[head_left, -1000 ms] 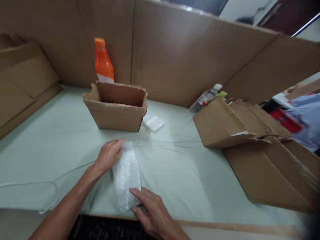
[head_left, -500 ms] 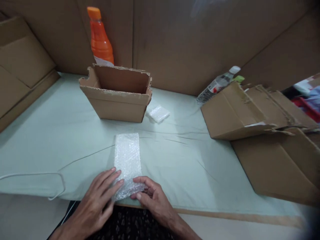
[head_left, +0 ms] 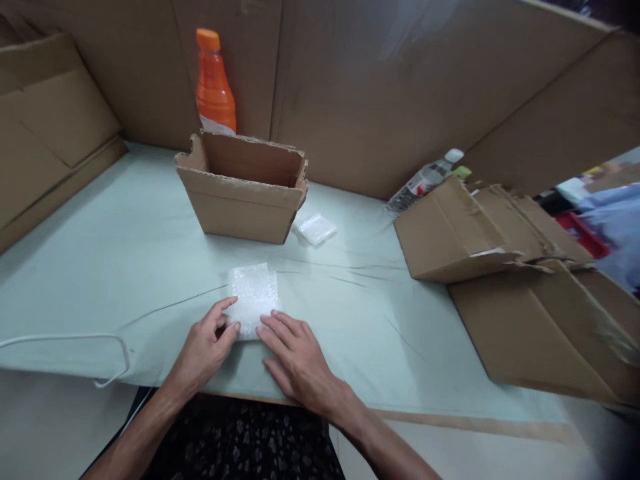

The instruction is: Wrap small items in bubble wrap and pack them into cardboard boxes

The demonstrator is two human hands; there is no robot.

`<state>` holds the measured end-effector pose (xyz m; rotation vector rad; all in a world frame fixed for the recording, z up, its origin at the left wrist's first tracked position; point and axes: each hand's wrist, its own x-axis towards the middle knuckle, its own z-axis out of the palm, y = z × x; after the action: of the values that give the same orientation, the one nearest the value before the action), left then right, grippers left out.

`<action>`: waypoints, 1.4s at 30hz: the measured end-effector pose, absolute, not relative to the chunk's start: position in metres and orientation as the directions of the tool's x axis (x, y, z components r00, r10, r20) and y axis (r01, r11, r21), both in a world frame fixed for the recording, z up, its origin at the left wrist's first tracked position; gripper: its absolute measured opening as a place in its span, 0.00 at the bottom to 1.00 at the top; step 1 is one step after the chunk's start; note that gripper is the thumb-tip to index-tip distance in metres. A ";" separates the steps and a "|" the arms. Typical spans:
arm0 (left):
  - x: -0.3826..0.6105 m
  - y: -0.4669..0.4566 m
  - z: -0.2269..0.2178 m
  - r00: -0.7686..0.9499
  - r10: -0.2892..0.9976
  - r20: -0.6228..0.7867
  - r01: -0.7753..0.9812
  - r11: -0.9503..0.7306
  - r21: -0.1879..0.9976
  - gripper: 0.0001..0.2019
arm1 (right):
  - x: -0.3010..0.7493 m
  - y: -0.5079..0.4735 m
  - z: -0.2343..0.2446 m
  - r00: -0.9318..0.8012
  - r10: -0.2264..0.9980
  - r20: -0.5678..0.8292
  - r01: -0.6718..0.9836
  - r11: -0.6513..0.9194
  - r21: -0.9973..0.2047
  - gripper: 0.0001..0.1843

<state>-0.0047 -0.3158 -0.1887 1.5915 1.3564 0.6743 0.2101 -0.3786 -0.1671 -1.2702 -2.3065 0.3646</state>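
A sheet of clear bubble wrap, folded into a short, nearly square shape, lies flat on the table near its front edge. My left hand grips its left side, the thumb on the lower corner and the forefinger higher up; the other fingers are curled and partly hidden. Stretched fingers of my right hand rest flat on the lower right part of the wrap, its thumb lower down. Behind it stands an open-topped cardboard box, with a small folded piece of bubble wrap beside its right corner.
An orange bottle stands behind the box. A clear bottle leans at the right, near cardboard boxes. More cardboard is at the left. A white cable loops over the pale green cloth at front left.
The bubble wrap is folded up from its near end and is now much shorter. Both hands have moved forward with it. My right hand has gone from pinching to lying flat.
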 end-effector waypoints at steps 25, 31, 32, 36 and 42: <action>0.009 -0.295 -0.197 0.274 0.947 0.171 0.695 -0.317 0.645 0.17 | 0.220 -0.312 -0.173 -0.263 0.965 0.003 0.857 0.235 -0.459 0.26; 0.002 -0.314 -0.194 0.292 0.956 0.037 0.492 -0.183 0.851 0.29 | 0.221 -0.341 -0.183 -0.266 0.963 0.047 0.673 0.220 -0.706 0.15; 0.003 -0.316 -0.192 0.323 0.947 0.000 0.465 -0.158 0.871 0.30 | 0.222 -0.345 -0.180 -0.258 0.966 0.011 0.667 0.187 -0.721 0.15; 0.014 -0.318 -0.182 0.437 0.899 0.017 0.448 -0.234 0.863 0.28 | 0.233 -0.351 -0.159 -0.250 0.958 -0.142 0.725 0.088 -0.683 0.30; 0.022 -0.266 -0.136 0.369 0.762 0.532 0.510 -0.644 0.570 0.23 | 0.257 -0.339 -0.133 -0.256 0.947 -0.197 0.782 0.083 -0.618 0.14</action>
<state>0.0222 -0.2658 -0.1357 2.3258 1.1206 1.1525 0.2568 -0.3391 -0.1331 -1.7345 -2.1072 0.9328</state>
